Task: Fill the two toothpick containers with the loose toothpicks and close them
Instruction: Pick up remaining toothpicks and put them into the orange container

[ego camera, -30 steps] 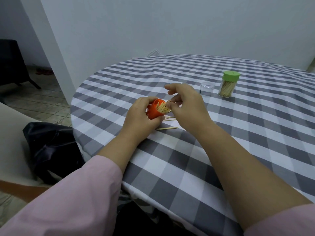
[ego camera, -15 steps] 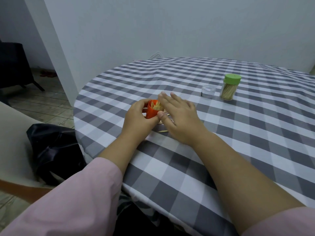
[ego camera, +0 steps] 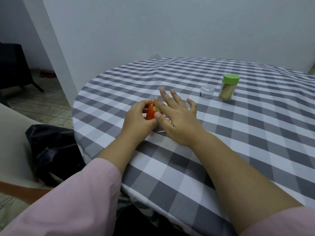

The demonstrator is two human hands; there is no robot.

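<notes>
Nearest, a few loose toothpicks [ego camera: 161, 131] lie on the checked surface [ego camera: 255, 150], partly under the right hand [ego camera: 177, 116]. That hand's grip is slack, fingers spread flat over the sticks and holding nothing. Just beside it the left hand [ego camera: 138, 119] wraps its grip round the orange container [ego camera: 150, 113], tipped on its side with toothpick tips showing at the mouth. To do this well, gather the sticks parallel, pinch a small bunch and feed it points-first while the mouth stays steady. Farther off stand a clear cap [ego camera: 206, 91] and the green-lidded container [ego camera: 229, 86], already full and closed.
</notes>
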